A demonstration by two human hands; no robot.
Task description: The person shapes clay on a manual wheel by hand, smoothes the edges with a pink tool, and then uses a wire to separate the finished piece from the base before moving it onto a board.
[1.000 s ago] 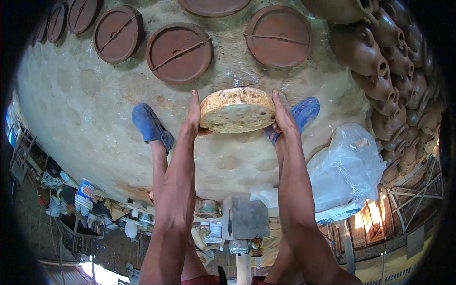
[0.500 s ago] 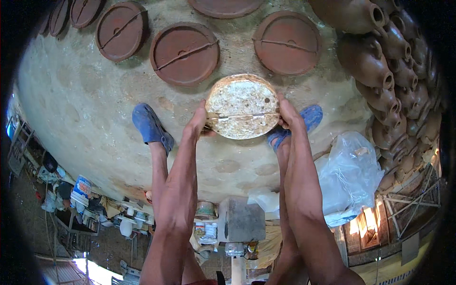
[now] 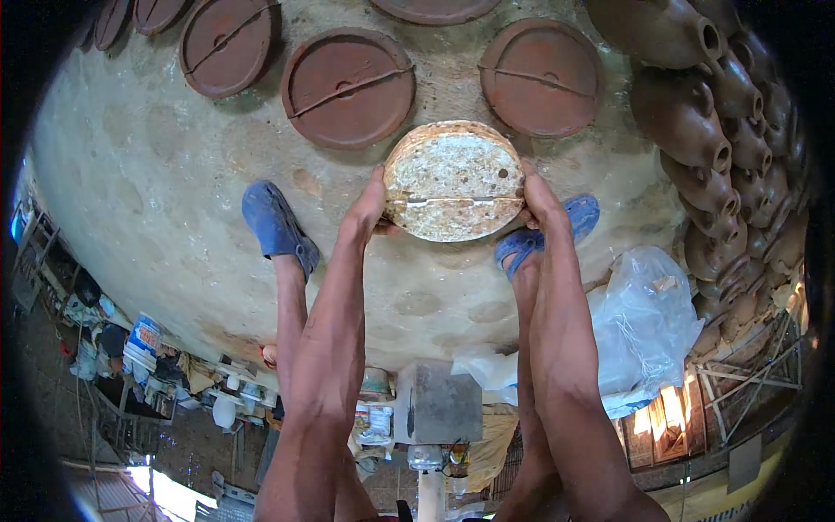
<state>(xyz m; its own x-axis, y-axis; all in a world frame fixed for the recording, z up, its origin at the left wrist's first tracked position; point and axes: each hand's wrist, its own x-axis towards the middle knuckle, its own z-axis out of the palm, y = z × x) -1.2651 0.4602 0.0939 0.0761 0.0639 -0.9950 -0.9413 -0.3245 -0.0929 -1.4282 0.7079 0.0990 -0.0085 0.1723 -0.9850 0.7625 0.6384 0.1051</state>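
A thick, round, whitish plaster-like disc (image 3: 452, 174) hangs between my two hands, above the floor and between my feet. A straight ridge or groove runs across its face, and one dark round spot shows near its right edge. My left hand (image 3: 370, 207) grips its left rim, thumb in front and fingers partly hidden underneath. On the opposite rim my right hand (image 3: 541, 198) is closed in the same way. Just beyond lie two reddish-brown clay discs, one on the left (image 3: 348, 111) and one on the right (image 3: 541, 63), each with a thin strip across it.
More clay discs (image 3: 228, 43) lie toward the far left. Brown clay jars (image 3: 677, 117) are stacked along the right. My feet wear blue clogs (image 3: 277, 224). Clear plastic sheeting (image 3: 644, 322) lies by my right leg, and a grey block (image 3: 439, 400) stands between my legs.
The view has shifted slightly, so the disc and both hands appear a little higher and farther right. Both hands keep their grip on the disc.
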